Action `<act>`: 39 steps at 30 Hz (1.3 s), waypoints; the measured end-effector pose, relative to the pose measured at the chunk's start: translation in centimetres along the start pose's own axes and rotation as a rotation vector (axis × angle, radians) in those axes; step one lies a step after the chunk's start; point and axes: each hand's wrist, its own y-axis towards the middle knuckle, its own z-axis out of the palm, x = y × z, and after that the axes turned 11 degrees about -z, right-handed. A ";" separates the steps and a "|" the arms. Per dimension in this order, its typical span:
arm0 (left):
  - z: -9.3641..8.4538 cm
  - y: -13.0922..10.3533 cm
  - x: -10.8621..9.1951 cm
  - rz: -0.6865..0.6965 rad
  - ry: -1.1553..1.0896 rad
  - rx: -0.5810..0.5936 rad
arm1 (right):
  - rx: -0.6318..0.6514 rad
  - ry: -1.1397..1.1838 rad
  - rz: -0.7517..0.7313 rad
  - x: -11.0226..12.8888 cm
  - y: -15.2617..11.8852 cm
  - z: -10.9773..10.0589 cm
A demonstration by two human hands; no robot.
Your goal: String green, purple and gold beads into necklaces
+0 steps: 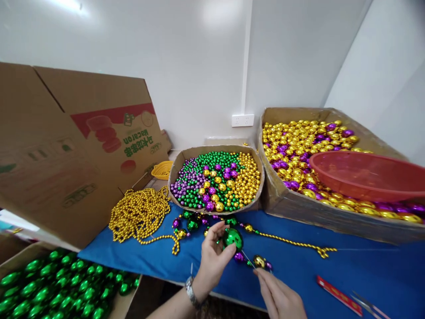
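My left hand (214,252) is closed around a large shiny green bead (235,238), thumb and fingers pinching it above the blue cloth (292,270). In my right hand (282,294) is a thin needle (248,258), pinched between thumb and fingertips, its far end at the bead's lower right side. Whether the tip is inside the bead I cannot tell. Just below hang or lie a purple bead (238,256) and a gold bead (259,261). Behind my left hand, a strand of mixed beads (192,223) runs across the cloth, with a gold bead chain (292,240) trailing right.
A cardboard tray (173,201) of sorted beads stands ahead. A larger box (275,195) of gold and purple beads holds a red basin (358,188). Coiled gold chains (139,215) lie left, green beads (56,288) lower left. Scissors (370,305) lie beside a red strip (338,294).
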 end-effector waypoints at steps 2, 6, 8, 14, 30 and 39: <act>0.0 -0.1 0.0 0.016 0.006 0.010 | 0.016 -0.001 0.003 0.0 0.0 -0.1; -0.1 0.0 0.0 -0.022 -0.016 0.013 | 0.041 0.018 -0.002 0.1 0.1 -0.5; -0.2 0.1 0.1 -0.038 -0.018 0.006 | 0.041 0.025 0.000 0.1 0.1 -0.6; 0.3 -0.6 0.6 -0.036 0.029 0.070 | 0.018 0.028 -0.010 0.2 0.3 -0.4; -9.0 13.0 -7.9 0.119 1.529 0.003 | -0.036 -0.134 -0.087 -0.9 0.1 -0.4; -8.0 10.5 -7.2 0.155 1.205 -0.121 | -0.032 -0.107 -0.074 -0.6 0.0 -0.6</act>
